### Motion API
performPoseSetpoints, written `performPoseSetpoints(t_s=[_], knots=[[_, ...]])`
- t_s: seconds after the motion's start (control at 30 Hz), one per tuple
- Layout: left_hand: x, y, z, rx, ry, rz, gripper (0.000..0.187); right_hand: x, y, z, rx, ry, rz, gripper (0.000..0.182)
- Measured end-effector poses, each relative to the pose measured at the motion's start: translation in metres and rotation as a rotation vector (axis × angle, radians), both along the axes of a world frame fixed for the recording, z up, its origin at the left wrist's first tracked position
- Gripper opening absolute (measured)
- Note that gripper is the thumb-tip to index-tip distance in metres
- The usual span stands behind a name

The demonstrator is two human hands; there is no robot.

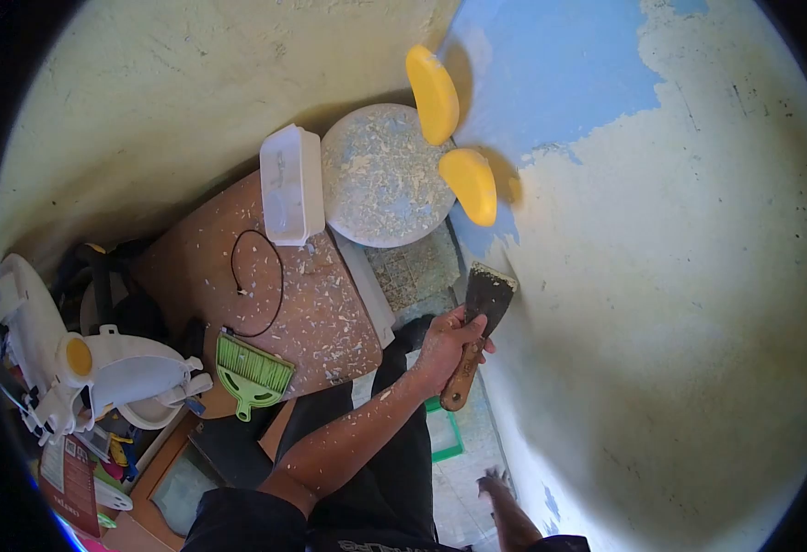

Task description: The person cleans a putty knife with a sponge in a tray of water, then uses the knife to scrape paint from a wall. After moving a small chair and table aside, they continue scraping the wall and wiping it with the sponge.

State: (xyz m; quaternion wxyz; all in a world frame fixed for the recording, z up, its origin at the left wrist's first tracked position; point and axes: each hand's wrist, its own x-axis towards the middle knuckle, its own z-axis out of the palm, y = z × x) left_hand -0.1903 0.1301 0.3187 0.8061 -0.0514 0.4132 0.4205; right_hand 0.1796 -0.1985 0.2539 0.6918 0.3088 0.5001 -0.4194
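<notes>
My left hand [447,350] is wrapped around the wooden handle of a paint scraper [491,299]. The scraper's dark, wide blade points up beside the wall, and pale flakes cling to its edge. Paint chips dot my left forearm. Peeling cream and blue paint covers the wall [624,258] to the right. Lower down, my right hand [493,483] is close to that wall, its fingers apart and nothing visible in them.
A flake-covered round top [390,175] and white plastic container [293,189] stand beyond a brown tabletop [321,313] with chips, a black cable and a green dustpan brush [252,368]. Two yellow curved pieces [433,97] jut near the wall. White equipment [137,368] crowds the left.
</notes>
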Motion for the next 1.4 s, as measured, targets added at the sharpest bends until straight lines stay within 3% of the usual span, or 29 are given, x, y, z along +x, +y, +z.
performPoseSetpoints(t_s=[0.03,0.07,0.1,0.17,0.23,0.3,0.33,0.4,0.53,0.6,0.73,0.8,0.97,1.03,1.07,1.13,1.2,1.23,1.27,1.3,1.37,1.4], knots=[[0.001,0.003,-0.009,0.004,0.008,0.000,0.018,0.023,-0.019,-0.026,-0.004,0.083,-0.433,0.069],[0.007,0.002,-0.021,0.074,0.036,0.069,0.017,0.047,-0.043,-0.050,0.217,0.048,-0.612,0.075],[0.016,-0.010,-0.026,0.121,0.052,0.126,0.017,0.023,-0.026,-0.025,0.425,-0.014,-0.793,0.080],[0.022,-0.014,-0.025,0.074,0.028,0.130,0.021,-0.053,0.068,0.022,0.530,0.021,-0.733,0.082],[0.028,-0.011,-0.025,0.055,0.014,0.157,0.027,-0.093,0.126,0.030,0.703,0.301,-1.099,0.082],[0.034,-0.015,-0.025,0.014,-0.009,0.193,0.043,-0.144,0.186,0.060,0.727,0.456,-1.525,0.079],[0.035,-0.013,-0.023,0.017,-0.003,0.190,0.043,-0.159,0.203,0.062,0.726,0.461,-1.530,0.079],[0.036,-0.011,-0.018,-0.034,-0.076,0.222,0.057,-0.181,0.225,0.066,0.448,0.789,-2.057,0.070],[0.042,-0.007,-0.020,0.059,-0.096,0.252,0.067,-0.199,0.256,0.086,0.205,0.868,-2.063,0.064],[0.041,-0.007,-0.018,0.144,-0.103,0.228,0.075,-0.197,0.259,0.081,0.124,0.769,-2.145,0.060],[0.036,-0.008,-0.009,0.177,-0.006,0.222,0.078,-0.200,0.275,0.081,0.209,0.815,-1.980,0.061],[0.028,-0.008,0.002,0.193,0.149,0.129,0.075,-0.213,0.282,0.087,0.388,0.845,-1.925,0.056],[0.025,-0.010,0.007,0.254,0.201,0.086,0.072,-0.220,0.282,0.085,0.342,0.826,-1.963,0.045],[0.028,-0.012,0.006,0.385,0.375,0.125,0.069,-0.223,0.281,0.085,0.358,0.861,-1.962,0.041],[0.027,-0.012,0.008,0.387,0.377,0.127,0.069,-0.226,0.283,0.092,0.464,0.822,-1.946,0.041],[0.024,-0.013,0.014,0.549,0.854,-0.051,0.069,-0.228,0.284,0.091,0.567,0.784,-1.925,0.042],[0.027,-0.018,0.010,0.652,0.977,-0.134,0.068,-0.226,0.280,0.080,1.129,0.904,-1.364,0.037],[0.030,-0.021,0.006,0.756,1.097,-0.219,0.068,-0.231,0.284,0.087,1.129,0.903,-1.363,0.037],[0.035,-0.027,-0.002,0.591,0.637,-0.102,0.057,-0.238,0.289,0.098,1.283,0.861,-1.180,0.037],[0.034,-0.026,-0.004,0.591,0.635,-0.102,0.057,-0.242,0.292,0.104,1.426,0.812,-0.988,0.038],[0.031,-0.024,-0.009,0.413,0.074,0.045,0.040,-0.239,0.288,0.100,1.434,0.790,-1.024,0.040],[0.032,-0.022,-0.011,0.446,0.063,0.109,0.035,-0.238,0.286,0.097,1.470,0.772,-0.997,0.042]])
